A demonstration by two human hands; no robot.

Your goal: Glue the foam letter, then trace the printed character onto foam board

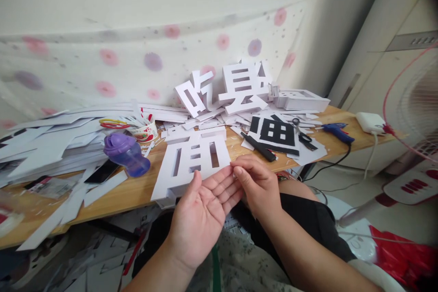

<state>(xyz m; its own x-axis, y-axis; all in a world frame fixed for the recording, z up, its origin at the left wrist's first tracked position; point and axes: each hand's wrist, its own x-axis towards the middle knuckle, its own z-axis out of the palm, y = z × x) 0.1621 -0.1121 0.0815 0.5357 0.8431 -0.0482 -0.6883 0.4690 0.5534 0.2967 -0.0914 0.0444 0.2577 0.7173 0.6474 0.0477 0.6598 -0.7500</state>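
My left hand [205, 205] is held palm up, with its fingers stretched out and nothing lying on the palm. Its fingertips meet my right hand [258, 182], whose thumb and fingers are pinched together there. Anything inside that pinch is too small or hidden to make out. Just beyond both hands, a white cut-out character block [195, 159] with slots through it lies at the table's front edge. A black character sheet [278, 134] rests to the right, with a black stick-like piece [258, 147] beside it.
A blue glue gun [337, 131], scissors [303, 133] and a white power adapter [370, 122] lie at the right. On the left are a purple bottle [126, 153], a phone [101, 171], a paper cup [145, 132] and stacked white sheets [51, 146]. Upright white characters [243, 86] stand behind.
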